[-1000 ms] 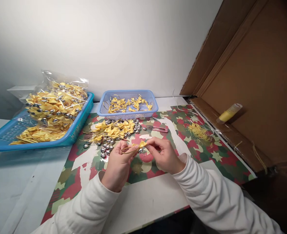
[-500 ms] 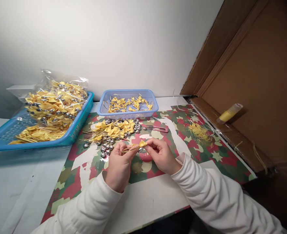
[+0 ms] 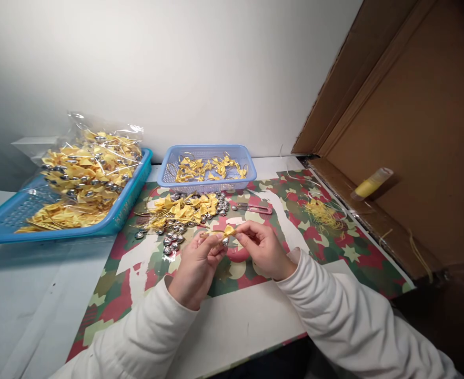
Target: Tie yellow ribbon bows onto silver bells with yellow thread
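Between my fingertips is a yellow ribbon bow [image 3: 228, 230] with a silver bell [image 3: 225, 242] hanging just under it. My left hand [image 3: 200, 263] pinches the bow's cord at its left side. The fingers of my right hand [image 3: 264, 247] are closed at the bow's right edge. Just beyond my left hand lies a pile of yellow bows [image 3: 192, 209] with gold cords. Loose silver bells [image 3: 172, 242] are spread around that pile. A pair of pink-handled thread snips [image 3: 259, 209] rests beyond my right hand.
A pale blue basket [image 3: 206, 186] at the back holds bows. On the left, a larger blue basket [image 3: 117, 229] carries ribbon pieces and a clear bag [image 3: 92, 163] of bows with bells. Yellow thread scraps [image 3: 324, 216] lie right, near a cardboard wall [image 3: 413, 131] and a yellow-filled tube [image 3: 372, 184].
My left hand has turned slightly, its fingers now lower around the cord. The bell shows more fully below the bow. My right hand has barely shifted.
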`<act>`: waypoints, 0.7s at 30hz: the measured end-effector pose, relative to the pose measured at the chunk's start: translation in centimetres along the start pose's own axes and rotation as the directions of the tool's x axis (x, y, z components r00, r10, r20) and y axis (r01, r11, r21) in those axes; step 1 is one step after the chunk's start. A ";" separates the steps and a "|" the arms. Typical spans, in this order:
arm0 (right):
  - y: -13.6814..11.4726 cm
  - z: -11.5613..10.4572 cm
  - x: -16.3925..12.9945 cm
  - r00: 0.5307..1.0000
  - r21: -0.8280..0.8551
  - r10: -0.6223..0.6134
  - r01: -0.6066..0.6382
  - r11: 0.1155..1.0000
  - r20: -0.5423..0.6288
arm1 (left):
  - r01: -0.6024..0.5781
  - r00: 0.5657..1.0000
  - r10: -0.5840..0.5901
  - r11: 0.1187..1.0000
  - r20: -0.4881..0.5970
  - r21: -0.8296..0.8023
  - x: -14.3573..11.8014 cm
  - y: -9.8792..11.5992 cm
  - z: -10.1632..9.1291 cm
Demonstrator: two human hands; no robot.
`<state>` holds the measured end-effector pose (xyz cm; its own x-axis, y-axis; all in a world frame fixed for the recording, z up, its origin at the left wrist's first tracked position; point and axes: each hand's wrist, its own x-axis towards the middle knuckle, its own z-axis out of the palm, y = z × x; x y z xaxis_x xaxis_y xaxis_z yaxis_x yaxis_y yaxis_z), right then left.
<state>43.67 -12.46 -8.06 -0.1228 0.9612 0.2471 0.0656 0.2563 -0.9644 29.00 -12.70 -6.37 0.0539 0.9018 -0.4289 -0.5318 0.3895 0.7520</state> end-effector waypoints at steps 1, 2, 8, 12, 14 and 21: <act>-0.1 0.0 0.0 1.000 -0.019 -0.006 0.006 1.000 0.002 | 0.012 1.000 -0.012 1.000 -0.005 -0.006 0.0 0.0 0.0; -0.1 -0.1 0.0 1.000 -0.044 -0.014 0.014 0.999 0.003 | 0.019 1.000 -0.019 1.000 -0.008 -0.009 0.0 0.1 0.0; -0.4 -0.4 -0.1 0.989 -0.231 -0.148 0.149 0.961 0.024 | 0.007 1.000 -0.007 1.000 -0.006 0.029 0.1 -0.1 -0.2; -0.6 -0.5 -0.2 0.964 -0.329 -0.266 0.261 0.908 0.030 | -0.010 1.000 0.011 0.999 -0.011 0.049 0.2 -0.2 -0.3; -0.7 -0.5 -0.2 0.949 -0.366 -0.314 0.306 0.879 0.037 | -0.023 1.000 0.024 0.998 -0.015 0.055 0.2 -0.2 -0.3; -0.7 -0.5 -0.3 0.926 -0.430 -0.373 0.359 0.828 0.055 | -0.065 0.997 0.067 0.996 -0.033 0.063 -0.2 -0.1 0.0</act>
<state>44.13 -12.87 -7.45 -0.1924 0.7888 0.5838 0.4361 0.6017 -0.6692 29.03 -12.92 -6.35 -0.0101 0.9192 -0.3936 -0.4797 0.3409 0.8085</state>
